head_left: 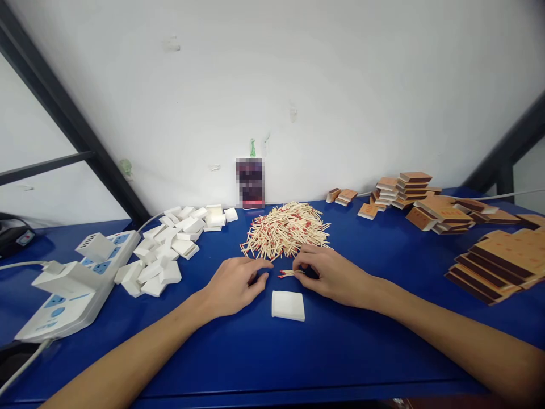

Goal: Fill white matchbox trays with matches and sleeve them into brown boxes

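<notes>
In the head view, taking the white tray on the blue desk as the clock's centre, the right hand is at one o'clock, pinching a few matches between thumb and fingers. Their red heads point to nine o'clock, the pinch being at the other end, probably so the heads show unhidden. The left hand, at ten o'clock, grasps nothing visible; its thumb and forefinger stand apart, facing the matches.

The match pile lies at twelve, probably for either hand's easy reach. White trays are heaped at ten and printed matchboxes stacked from one to three, seemingly to keep the kinds apart. A power strip sits at nine.

Reddish print on the matchboxes is too faint to read; the upright panel near eleven is pixelated, and the strip's blue markings are illegible. No brand can be made out.
</notes>
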`<state>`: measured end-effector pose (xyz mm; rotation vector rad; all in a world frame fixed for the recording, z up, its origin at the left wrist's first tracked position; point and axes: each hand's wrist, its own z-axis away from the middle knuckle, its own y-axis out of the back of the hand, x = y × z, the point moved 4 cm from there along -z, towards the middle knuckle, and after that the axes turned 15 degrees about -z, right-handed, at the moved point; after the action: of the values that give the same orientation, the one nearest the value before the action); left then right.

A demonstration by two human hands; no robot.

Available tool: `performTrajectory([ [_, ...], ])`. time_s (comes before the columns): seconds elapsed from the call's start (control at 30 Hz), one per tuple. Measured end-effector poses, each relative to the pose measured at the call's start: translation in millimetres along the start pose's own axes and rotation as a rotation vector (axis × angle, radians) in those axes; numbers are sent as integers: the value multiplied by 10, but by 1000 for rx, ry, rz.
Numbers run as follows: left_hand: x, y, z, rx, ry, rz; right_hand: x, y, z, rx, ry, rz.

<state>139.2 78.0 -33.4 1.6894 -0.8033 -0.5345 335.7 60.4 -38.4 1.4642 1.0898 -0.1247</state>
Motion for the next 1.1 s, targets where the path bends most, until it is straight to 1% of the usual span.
performTrajectory([
  [0.13,4,-7,1,-22,-21,23,-35,-23,-2,-9,21,13],
  [0.27,8,-6,10,-38,-5,64,-66,-49,0,-22,52,13],
  [0.37,15,-2,8,-40,3,77,-70,-48,2,-36,49,7],
  [0.5,11,-4,-4,-55,17,98,-75,-34,10,-21,73,8],
  [0.63,12,5,-8,-87,-30,105,-91,-39,9,-20,107,23],
  [0.73,16,26,-8,-80,-78,95,-107,-34,-5,-21,119,27],
  [0.83,18,31,-14,-77,-98,93,-108,-29,-18,-45,117,15],
  [1.1,-11,-31,-43,-66,-5,111,-86,3,-5,-46,120,-29],
])
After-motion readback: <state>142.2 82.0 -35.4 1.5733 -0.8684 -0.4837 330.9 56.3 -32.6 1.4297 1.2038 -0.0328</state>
